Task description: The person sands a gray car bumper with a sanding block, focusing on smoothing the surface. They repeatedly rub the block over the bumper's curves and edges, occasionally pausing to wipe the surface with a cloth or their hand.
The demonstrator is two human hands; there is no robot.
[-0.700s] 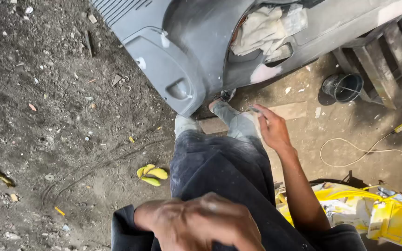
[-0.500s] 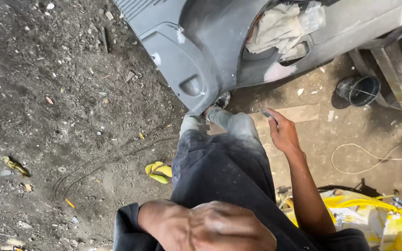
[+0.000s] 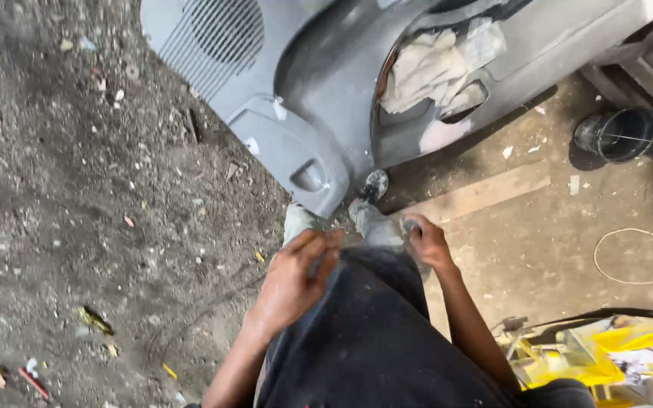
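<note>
I look down my own dark trousers point(image 3: 372, 340) to my pale lower legs and shoes. My left hand point(image 3: 296, 279) rests against the left thigh with its fingers curled; I cannot tell whether it grips the cloth. My right hand point(image 3: 426, 243) is closed on the trouser cloth at the right knee. Just in front of my feet a large grey car door panel point(image 3: 319, 83) lies on the ground. Crumpled pale rags point(image 3: 432, 68) are stuffed in its recess.
A small black bucket point(image 3: 615, 134) stands at the right beside a wooden plank point(image 3: 485, 193) and a loop of thin cord point(image 3: 636, 257). Yellow sheeting point(image 3: 614, 355) lies at the lower right. To the left, dark dirt point(image 3: 77, 189) is strewn with litter.
My left hand has moved up from my waist to the left thigh. My right hand has dropped from mid-air onto the right knee. The view has tilted towards the door panel.
</note>
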